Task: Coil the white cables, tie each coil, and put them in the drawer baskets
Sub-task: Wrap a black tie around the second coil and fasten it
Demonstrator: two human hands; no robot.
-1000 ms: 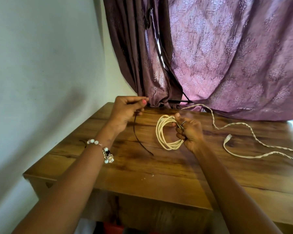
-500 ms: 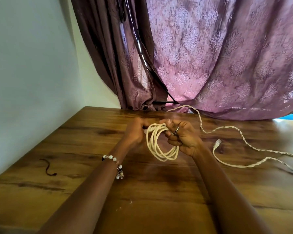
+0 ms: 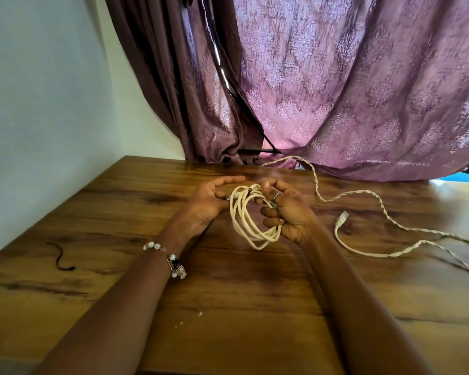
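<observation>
Head view: right hand (image 3: 287,212) grips coiled white cable (image 3: 251,220); left hand (image 3: 210,200) w/ fingers relaxed touches coil's left side, above brown wooden surface (image 3: 119,212).

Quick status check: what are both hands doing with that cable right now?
Right hand grips white coil. Left hand open, touching coil's top by dark tie. Second cable loose on table, uncoiled.

No text, label, brand, number or sign can be read anywhere in the head view. The surfaces in sight are seen to carry only pattern or grain, and nothing lettered is shown.
</observation>
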